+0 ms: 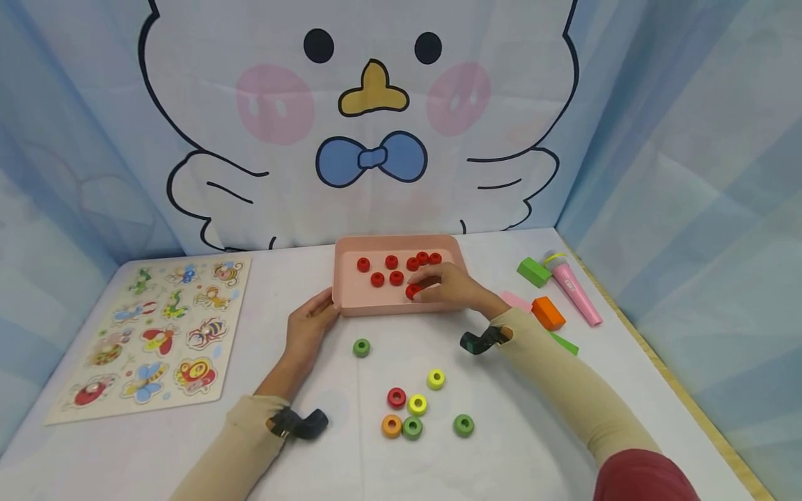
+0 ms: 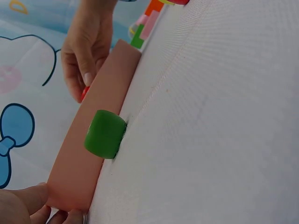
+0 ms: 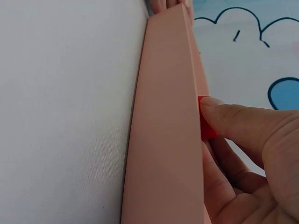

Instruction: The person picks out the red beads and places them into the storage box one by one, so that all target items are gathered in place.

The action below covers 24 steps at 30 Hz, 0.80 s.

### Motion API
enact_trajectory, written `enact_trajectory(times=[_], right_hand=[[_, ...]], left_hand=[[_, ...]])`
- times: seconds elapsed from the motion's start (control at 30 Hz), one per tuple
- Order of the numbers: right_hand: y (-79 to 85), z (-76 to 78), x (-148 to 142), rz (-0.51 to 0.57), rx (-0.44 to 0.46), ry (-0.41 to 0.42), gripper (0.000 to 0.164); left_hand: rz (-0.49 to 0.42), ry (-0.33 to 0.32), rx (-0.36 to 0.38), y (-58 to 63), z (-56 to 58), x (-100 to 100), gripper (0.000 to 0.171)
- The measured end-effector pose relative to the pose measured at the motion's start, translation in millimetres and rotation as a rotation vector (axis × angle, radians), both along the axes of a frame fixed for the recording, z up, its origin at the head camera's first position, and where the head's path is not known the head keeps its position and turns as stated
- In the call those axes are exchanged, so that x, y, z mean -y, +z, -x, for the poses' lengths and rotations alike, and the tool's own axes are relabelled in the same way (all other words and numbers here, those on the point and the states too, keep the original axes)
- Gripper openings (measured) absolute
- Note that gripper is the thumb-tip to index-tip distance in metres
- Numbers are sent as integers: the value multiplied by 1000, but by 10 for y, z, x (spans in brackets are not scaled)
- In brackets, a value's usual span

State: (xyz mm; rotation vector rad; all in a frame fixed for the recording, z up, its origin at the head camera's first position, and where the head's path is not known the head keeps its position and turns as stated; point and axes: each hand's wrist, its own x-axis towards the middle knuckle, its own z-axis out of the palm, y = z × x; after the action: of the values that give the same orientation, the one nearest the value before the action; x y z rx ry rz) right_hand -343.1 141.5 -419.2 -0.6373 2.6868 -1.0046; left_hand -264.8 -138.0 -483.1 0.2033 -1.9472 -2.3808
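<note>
A shallow pink tray point(image 1: 370, 311) stands at the back of the table with several red beads point(image 1: 377, 279) inside. My right hand point(image 1: 452, 285) reaches over the tray's front right part. Its thumb and fingers pinch a red bead point(image 3: 207, 122), seen just behind the front wall in the right wrist view. At the tray's front left corner, my left hand point(image 1: 308, 325) holds the edge, with the thumb point(image 2: 35, 196) near the rim and the other fingers lower at the corner. A green bead point(image 2: 106, 134) sits in front of the tray, apart from it.
Nearer the front lie a red bead point(image 1: 396, 398), two yellow beads point(image 1: 436, 379), an orange bead point(image 1: 391, 426) and two green beads point(image 1: 464, 425). An insect puzzle board point(image 1: 150, 334) is at left. At right are a pink toy microphone point(image 1: 575, 289), a green block point(image 1: 534, 272) and an orange block point(image 1: 548, 314).
</note>
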Motion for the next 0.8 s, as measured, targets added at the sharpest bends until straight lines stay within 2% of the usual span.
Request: enact_trajectory(times=[0.3,0.53,0.8], right_hand=[[-77,189,30,-49,10,-49,30],[-127,256,23,-53,35,-115,27],[-153,292,20,-63,26,-111,28]], left_hand=[[14,-5,11,-3,2,7,49],[16,-8,3,14,-5,-4,48],[30,0,1,6,-5,1,48]])
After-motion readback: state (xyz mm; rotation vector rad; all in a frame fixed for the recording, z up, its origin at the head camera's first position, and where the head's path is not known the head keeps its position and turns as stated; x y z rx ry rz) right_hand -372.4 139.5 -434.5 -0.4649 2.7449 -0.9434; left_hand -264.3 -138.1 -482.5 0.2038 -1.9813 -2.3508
